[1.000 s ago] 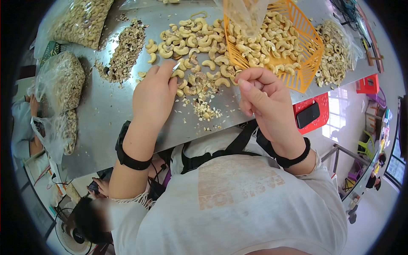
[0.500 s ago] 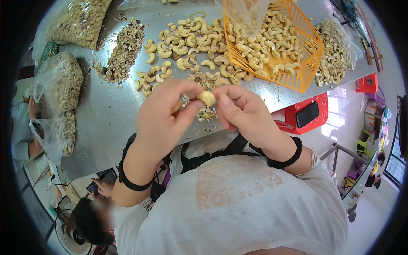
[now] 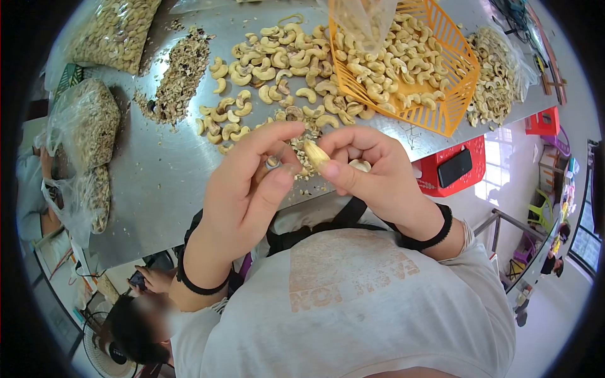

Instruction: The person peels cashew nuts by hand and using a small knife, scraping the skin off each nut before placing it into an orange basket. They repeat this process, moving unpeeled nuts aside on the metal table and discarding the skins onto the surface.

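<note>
**Desk:** Steel-topped sorting table (image 3: 157, 189), seen from above. What's on it?

**Photographer:** Loose cashews (image 3: 265, 63) are spread across the middle, and an orange basket (image 3: 457, 101) of more nuts sits to the right. A heap of husk scraps (image 3: 179, 72) lies to the left, with clear bags (image 3: 88, 123) of nuts at the far edge.

**Desk:** And the hands?

**Photographer:** Both are raised over the near edge of the table, close together. The right hand (image 3: 378, 173) pinches a pale cashew kernel (image 3: 315, 153) between thumb and forefinger, and a second nut (image 3: 360, 166) is tucked in the palm. The left hand (image 3: 249, 186) is closed around a small metal tool (image 3: 272, 162), which meets the kernel at the fingertips.

**Desk:** What are the risks?

**Photographer:** The tool works right against the right thumb, so a slip could nick the skin. The grip on the kernel is fingertip-only, and too much pressure could snap it. It is also held past the table's edge, so a dropped nut would likely land in the lap or on the floor. Another person (image 3: 135, 321) sits low to the left, well apart.
</note>
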The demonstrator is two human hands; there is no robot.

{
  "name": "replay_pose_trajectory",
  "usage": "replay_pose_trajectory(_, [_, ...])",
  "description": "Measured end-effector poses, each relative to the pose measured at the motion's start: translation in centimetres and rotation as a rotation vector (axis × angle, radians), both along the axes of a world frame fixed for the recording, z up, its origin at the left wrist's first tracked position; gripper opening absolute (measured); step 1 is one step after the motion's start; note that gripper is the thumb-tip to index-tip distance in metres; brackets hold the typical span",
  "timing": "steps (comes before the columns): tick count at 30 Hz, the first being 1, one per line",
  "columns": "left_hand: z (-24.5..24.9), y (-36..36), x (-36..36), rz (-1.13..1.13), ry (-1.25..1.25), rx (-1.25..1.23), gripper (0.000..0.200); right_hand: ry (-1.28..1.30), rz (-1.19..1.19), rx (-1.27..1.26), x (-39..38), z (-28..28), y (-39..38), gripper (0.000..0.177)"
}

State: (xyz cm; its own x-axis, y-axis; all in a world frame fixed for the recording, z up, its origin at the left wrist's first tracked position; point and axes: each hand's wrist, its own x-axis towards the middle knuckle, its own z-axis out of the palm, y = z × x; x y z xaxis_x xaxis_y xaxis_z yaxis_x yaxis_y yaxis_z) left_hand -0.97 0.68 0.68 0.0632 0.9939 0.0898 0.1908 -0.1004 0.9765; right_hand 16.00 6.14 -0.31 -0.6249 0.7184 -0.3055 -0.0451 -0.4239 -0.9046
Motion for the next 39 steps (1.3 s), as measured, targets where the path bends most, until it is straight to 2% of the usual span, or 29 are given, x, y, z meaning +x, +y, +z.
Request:
replay_pose_trajectory(1, [0.2, -0.2, 0.0, -0.007, -0.095, -0.088, 0.032, -0.003, 0.004, 0.048, 0.0, -0.1, 0.0, 0.017])
replay_pose_trajectory(8, [0.4, -0.4, 0.5, -0.079, -0.050, -0.265, 0.037, 0.036, -0.017, 0.171, -0.2, -0.2, -0.1, 0.016])
replay_pose_trajectory(10, [0.8, -0.1, 0.7, -0.023, -0.215, -0.361, 0.030, -0.002, 0.012, 0.370, -0.1, -0.8, -0.2, 0.017])
replay_pose_trajectory(13, [-0.6, -0.3, 0.4, 0.031, -0.177, -0.278, 0.023, -0.068, 0.054, 0.484, -0.1, -0.7, -0.3, 0.021])
replay_pose_trajectory(17, [0.0, -0.1, 0.9, 0.113, -0.293, -0.289, 0.020, -0.045, -0.035, 0.337, -0.2, -0.1, -0.3, 0.024])
replay_pose_trajectory(19, [-0.3, -0.2, 1.0, 0.135, -0.297, -0.141, 0.020, 0.011, -0.114, 0.270, -0.2, -0.1, -0.2, 0.025])
replay_pose_trajectory(25, [-0.6, -0.3, 0.8, 0.050, -0.204, -0.050, 0.019, 0.011, -0.042, 0.273, -0.1, -0.5, -0.2, 0.021])
replay_pose_trajectory(29, [-0.3, -0.3, 0.6, 0.018, -0.179, -0.098, 0.019, -0.023, -0.004, 0.212, 0.3, -0.2, 0.1, 0.019])
replay_pose_trajectory(31, [0.3, -0.3, 0.2, 0.125, -0.300, -0.212, 0.017, -0.077, -0.226, 0.417, 0.6, -0.1, 0.9, 0.021])
replay_pose_trajectory(32, [0.4, -0.3, -0.1, 0.124, -0.300, -0.212, 0.017, -0.042, -0.390, 0.372, 0.7, 0.2, 1.6, 0.022])
replay_pose_trajectory(33, [0.4, -0.1, -0.3, 0.221, -0.267, -0.211, 0.017, -0.007, -0.553, 0.325, 0.9, 0.5, 2.4, 0.023])
replay_pose_trajectory(34, [0.3, 0.1, -0.6, 0.318, -0.234, -0.210, 0.017, -0.007, -0.553, 0.326, 1.4, 0.8, 3.0, 0.023])
replay_pose_trajectory(36, [-0.6, 0.8, -1.8, 0.367, -0.198, -0.197, 0.018, 0.124, -0.646, 0.383, 2.3, 1.1, 3.8, 0.023])
replay_pose_trajectory(39, [-1.6, 2.4, -2.9, 0.367, 0.278, -0.254, 0.021, 0.128, -0.556, 0.334, 2.5, 0.8, 3.4, 0.020])
